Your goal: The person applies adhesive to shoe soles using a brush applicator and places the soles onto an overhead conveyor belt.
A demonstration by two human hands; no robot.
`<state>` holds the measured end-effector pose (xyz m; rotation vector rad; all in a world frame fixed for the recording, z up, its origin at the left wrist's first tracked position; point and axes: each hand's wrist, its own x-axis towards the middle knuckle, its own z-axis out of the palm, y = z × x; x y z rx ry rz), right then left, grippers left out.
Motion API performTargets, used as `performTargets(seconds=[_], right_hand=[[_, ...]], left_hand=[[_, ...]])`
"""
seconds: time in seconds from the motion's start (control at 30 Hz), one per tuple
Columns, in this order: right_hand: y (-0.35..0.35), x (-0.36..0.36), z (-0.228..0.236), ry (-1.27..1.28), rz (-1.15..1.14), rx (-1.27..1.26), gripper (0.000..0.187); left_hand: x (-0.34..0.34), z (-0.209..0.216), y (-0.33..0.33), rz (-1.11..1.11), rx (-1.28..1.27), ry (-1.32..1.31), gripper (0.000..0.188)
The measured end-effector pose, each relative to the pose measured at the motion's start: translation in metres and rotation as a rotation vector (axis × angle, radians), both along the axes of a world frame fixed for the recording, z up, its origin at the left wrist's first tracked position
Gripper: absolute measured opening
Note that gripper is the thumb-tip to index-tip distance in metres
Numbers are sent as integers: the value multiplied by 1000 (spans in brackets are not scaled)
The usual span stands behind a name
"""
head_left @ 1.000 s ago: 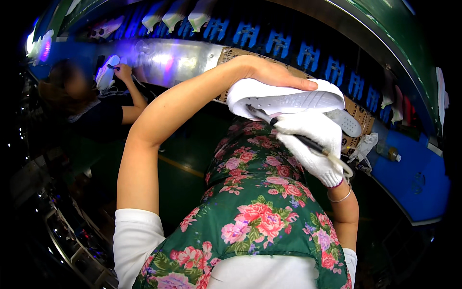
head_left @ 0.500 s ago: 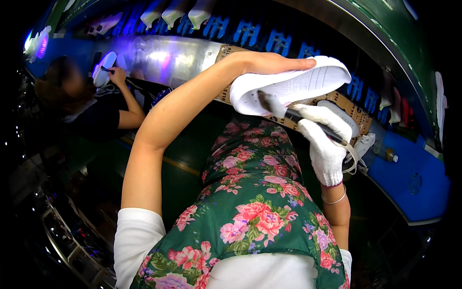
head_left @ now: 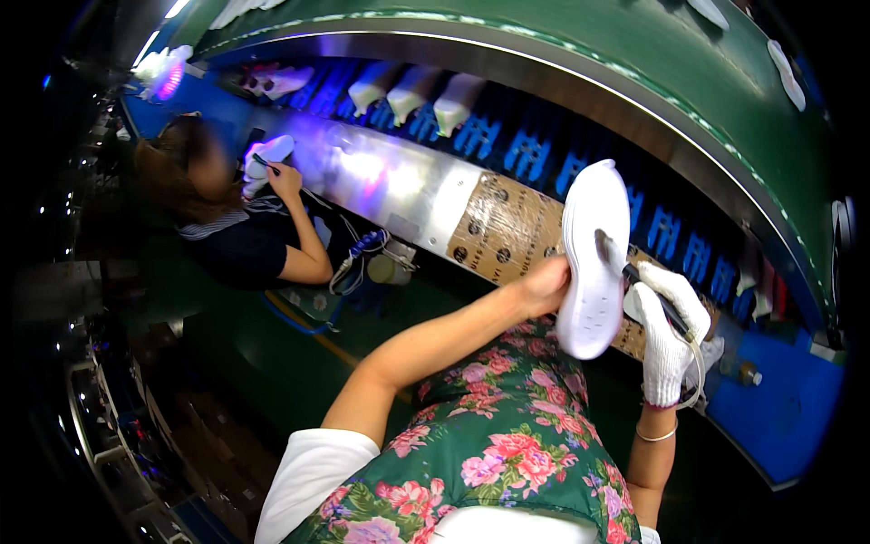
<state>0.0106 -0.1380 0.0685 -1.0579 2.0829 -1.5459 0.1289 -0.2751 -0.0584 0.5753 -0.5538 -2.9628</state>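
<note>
Brush (head_left: 632, 272) against the hollow of a white shoe sole (head_left: 594, 281)

The sole is held up in front of the body, over the near edge of the bench, its long axis running from near to far and its hollow inner face turned up toward the wearer. The bristles meet that face a little beyond its middle, while the small holes lie toward the near end.

Brushing like this seems to call for a steady sole and a light, even stroke. Keeping the bristles at a low slant and following the curve up to the raised rim should cover the edges without spilling over the outer wall. The left fingers are best kept behind or outside the rim, away from the wet-looking bristles.

The bare left hand (head_left: 546, 283) is closed around the left side of the sole; some of its fingers are hidden behind it, so their exact placement cannot be told. The right hand (head_left: 671, 331), in a white knitted glove, grips the brush's dark handle from the right, pen-fashion, fingers curled in. A pale tube (head_left: 700, 367) loops near the right wrist.

Farther off, beyond the sole, brown cardboard (head_left: 507, 231) covers part of the metal bench (head_left: 399, 172). To the left, a co-worker (head_left: 258, 245) handles another pale sole.
</note>
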Motion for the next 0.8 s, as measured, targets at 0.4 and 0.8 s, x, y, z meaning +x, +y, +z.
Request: performTargets(seconds=[0.4, 0.8], right_hand=[[6, 18, 16, 148, 137, -16, 19], [-13, 28, 33, 347, 151, -198, 23]], left_hand=[[31, 40, -6, 191, 344, 459, 64], [22, 53, 22, 274, 73, 244, 107]])
